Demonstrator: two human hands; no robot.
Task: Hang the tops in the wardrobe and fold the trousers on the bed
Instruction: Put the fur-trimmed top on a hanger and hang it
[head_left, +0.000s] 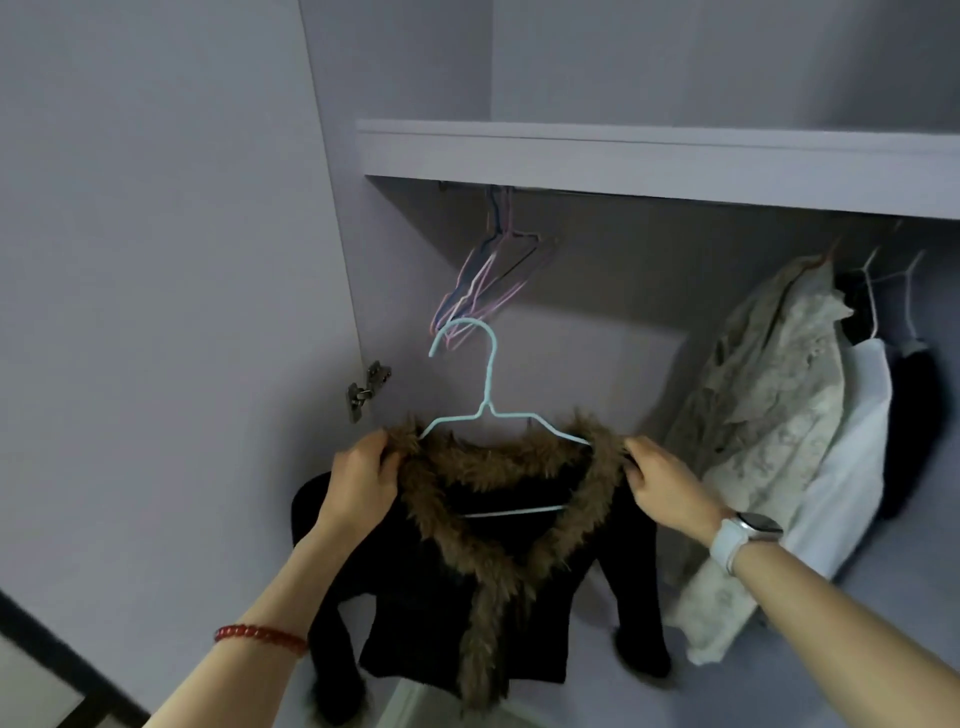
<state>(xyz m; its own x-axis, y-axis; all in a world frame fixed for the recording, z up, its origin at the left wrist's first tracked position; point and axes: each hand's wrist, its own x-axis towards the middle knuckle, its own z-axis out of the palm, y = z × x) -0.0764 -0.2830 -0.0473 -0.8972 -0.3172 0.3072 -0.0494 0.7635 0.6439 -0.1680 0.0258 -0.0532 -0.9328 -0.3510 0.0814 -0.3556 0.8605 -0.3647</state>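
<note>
2 hands carry the load here: your left hand and right hand each pinch a shoulder of the black fur-collared top, fingers curled into the brown trim, with the garment already seated on the pale blue wire hanger in front of the open wardrobe. Keep both shoulders level so the collar stays on the wire, raise the hook toward the rail under the shelf, and aim for the gap between the bunch of empty hangers and the lace top hanging to the right.
</note>
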